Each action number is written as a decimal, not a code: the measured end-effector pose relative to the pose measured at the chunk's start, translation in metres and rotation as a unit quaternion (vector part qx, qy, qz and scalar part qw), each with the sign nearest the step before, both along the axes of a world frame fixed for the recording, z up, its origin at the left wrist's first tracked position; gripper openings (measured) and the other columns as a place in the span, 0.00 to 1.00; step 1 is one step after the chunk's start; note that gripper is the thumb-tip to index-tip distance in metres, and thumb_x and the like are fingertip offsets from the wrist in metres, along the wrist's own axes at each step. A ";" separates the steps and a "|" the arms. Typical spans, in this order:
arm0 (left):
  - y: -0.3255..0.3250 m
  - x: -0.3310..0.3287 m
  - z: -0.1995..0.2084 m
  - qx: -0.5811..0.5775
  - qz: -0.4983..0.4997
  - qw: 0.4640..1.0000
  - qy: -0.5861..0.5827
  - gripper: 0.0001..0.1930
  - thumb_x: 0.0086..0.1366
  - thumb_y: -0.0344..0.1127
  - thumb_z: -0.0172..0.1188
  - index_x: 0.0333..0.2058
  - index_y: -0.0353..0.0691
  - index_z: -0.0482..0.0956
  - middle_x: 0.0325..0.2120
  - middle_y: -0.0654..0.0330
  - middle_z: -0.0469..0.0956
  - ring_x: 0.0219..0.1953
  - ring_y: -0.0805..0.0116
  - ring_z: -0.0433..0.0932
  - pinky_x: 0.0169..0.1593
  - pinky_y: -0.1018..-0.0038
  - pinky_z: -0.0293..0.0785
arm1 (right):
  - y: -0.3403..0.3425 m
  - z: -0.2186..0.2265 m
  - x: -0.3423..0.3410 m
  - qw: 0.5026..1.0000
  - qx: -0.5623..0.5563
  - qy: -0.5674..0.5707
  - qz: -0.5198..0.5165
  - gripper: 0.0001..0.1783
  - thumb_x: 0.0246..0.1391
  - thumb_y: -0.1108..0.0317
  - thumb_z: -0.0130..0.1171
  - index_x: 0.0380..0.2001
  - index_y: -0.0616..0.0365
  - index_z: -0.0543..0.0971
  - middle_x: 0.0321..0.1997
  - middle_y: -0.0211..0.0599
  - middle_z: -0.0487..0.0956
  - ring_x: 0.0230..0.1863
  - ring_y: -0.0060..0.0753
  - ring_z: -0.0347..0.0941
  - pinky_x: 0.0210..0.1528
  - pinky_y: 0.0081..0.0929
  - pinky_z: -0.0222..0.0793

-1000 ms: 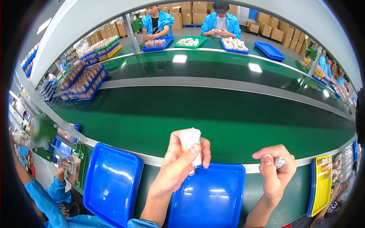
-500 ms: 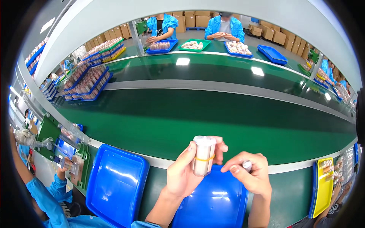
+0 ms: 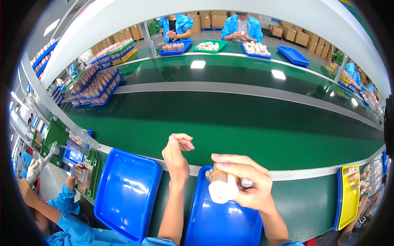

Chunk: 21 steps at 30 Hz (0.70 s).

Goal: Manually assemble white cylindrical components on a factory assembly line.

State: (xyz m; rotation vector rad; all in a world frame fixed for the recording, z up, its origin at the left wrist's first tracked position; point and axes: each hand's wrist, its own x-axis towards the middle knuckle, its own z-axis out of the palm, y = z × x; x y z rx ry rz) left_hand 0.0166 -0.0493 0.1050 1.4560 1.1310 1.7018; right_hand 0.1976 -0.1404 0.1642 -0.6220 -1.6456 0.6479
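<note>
My right hand [image 3: 248, 178] is closed round a pale container [image 3: 225, 192], roughly cylindrical, with a white end and a yellow rubber band. It is tilted so the white end faces me, above a blue tray [image 3: 221, 227]. A small silvery, round-ended piece [image 3: 246, 182] is also held in this hand, mostly hidden by the fingers. To its left my left hand [image 3: 176, 158] is raised near the conveyor's edge, fingers loosely bent and apart, with nothing visible in it. Small whitish items [image 3: 208, 174] show at the tray's far left corner, partly covered.
An unfilled blue tray [image 3: 127, 192] lies at left, beside a green hand press [image 3: 92, 172] worked by a co-worker. The green belt [image 3: 246, 127] runs across ahead. Stacked yellow and blue trays [image 3: 348, 201] stand at right. Loaded trays [image 3: 96, 88] sit far left.
The banded container has passed from my left hand to my right and tipped, its white end now toward me. My left hand has let go and moved left and up.
</note>
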 end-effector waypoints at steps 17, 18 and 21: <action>0.040 -0.033 -0.111 -0.133 0.134 0.973 -0.135 0.29 0.79 0.47 0.43 0.20 0.37 0.75 0.14 0.68 0.65 0.19 0.78 0.61 0.24 0.74 0.55 | 0.020 -0.075 0.013 0.892 -0.225 -0.388 -0.058 0.18 0.50 0.64 0.74 0.40 0.62 0.81 0.41 0.49 0.83 0.42 0.57 0.80 0.46 0.43 0.76; 0.040 -0.034 -0.108 -0.125 0.134 0.974 -0.135 0.28 0.79 0.46 0.43 0.20 0.38 0.75 0.14 0.68 0.66 0.19 0.78 0.62 0.24 0.74 0.56 | 0.019 -0.077 0.007 0.897 -0.237 -0.369 -0.063 0.18 0.50 0.62 0.74 0.40 0.61 0.81 0.42 0.49 0.83 0.41 0.59 0.80 0.45 0.44 0.76; 0.041 -0.029 -0.107 -0.134 0.132 0.973 -0.131 0.26 0.78 0.43 0.44 0.20 0.37 0.74 0.14 0.66 0.66 0.19 0.78 0.63 0.25 0.74 0.57 | 0.011 -0.082 0.007 0.900 -0.220 -0.359 -0.111 0.35 0.42 0.55 0.80 0.52 0.59 0.79 0.40 0.49 0.83 0.40 0.53 0.81 0.45 0.45 0.76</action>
